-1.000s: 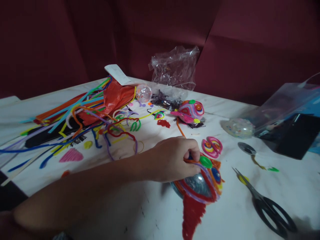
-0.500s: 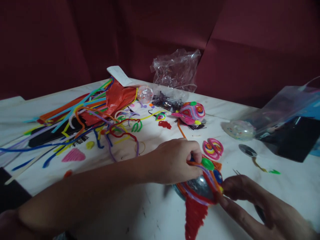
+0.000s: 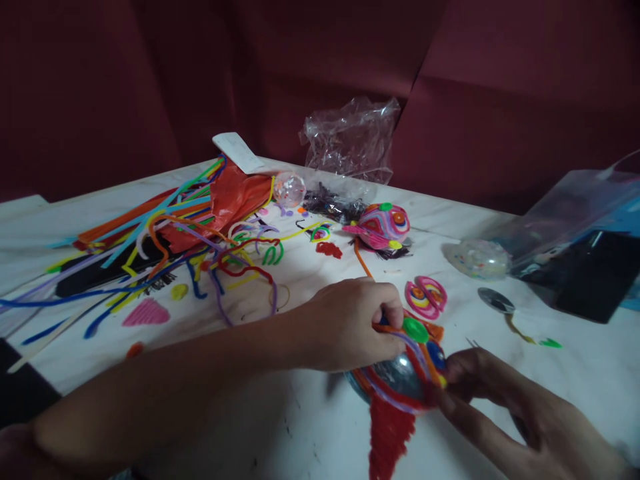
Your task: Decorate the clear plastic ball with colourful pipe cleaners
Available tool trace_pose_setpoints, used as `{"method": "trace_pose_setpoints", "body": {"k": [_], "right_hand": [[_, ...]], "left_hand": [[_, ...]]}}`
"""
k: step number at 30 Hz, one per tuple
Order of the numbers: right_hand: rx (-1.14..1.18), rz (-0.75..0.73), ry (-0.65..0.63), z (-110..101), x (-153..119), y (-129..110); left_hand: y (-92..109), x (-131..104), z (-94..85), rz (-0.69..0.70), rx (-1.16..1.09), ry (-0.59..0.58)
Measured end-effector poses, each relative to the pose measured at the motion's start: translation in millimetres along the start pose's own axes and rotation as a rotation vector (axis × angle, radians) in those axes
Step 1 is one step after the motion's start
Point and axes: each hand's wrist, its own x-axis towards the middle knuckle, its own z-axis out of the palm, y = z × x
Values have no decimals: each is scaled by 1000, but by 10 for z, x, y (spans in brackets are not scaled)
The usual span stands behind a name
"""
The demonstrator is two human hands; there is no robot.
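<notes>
A clear plastic ball ornament (image 3: 397, 375), trimmed with orange, purple and red pipe cleaners, lies low between my hands. A green disc (image 3: 415, 329) and a blue one (image 3: 437, 355) sit on it, and a red fuzzy triangle (image 3: 387, 440) sticks out toward me. My left hand (image 3: 357, 323) reaches across and pinches its upper edge. From the right, my right hand (image 3: 515, 407) closes thumb and fingertips on its right edge beside a yellow bit. Two thin metal tips (image 3: 473, 343) show behind that hand; their tool is mostly hidden.
Bundled pipe cleaners (image 3: 150, 220) spread over the left. A pink fish-like ornament (image 3: 383, 227) and a crumpled clear bag (image 3: 350, 143) stand at the back. Pink coils (image 3: 426, 298), a silver disc (image 3: 495, 300), a clear ball (image 3: 480, 259) and a black phone-like slab (image 3: 597, 277) lie rightward.
The view shifts very slightly. Both hands keep nearly the same grip on the ball ornament, with only a small movement of the right fingers.
</notes>
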Motion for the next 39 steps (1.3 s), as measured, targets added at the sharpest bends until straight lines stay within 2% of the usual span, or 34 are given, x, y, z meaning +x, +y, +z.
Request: {"method": "trace_pose_setpoints", "body": {"k": [4,10,14,20,27,31,33,39], "right_hand": [[35,-40,-77,-23,0,64],[78,-26,-36,27,10,-31],[101,-9,-64,19,25,-88],[163,64,-173,-38,-2,-78],[188,201,-227,-34,21,-141],[193,216,-225,-34,41,-164],[210,231,-221,-47,26,-156],[198,315,-333,-63,-46,-63]], "left_hand": [[7,2,6,-17,11,-6],[18,5,8,7,3,8],[3,6,19,2,10,18],[-5,-2,40,-4,24,8],[1,0,50,-6,30,18],[-14,-2,47,2,29,24],[-15,-4,43,2,27,23],[2,-10,46,-14,32,11]]}}
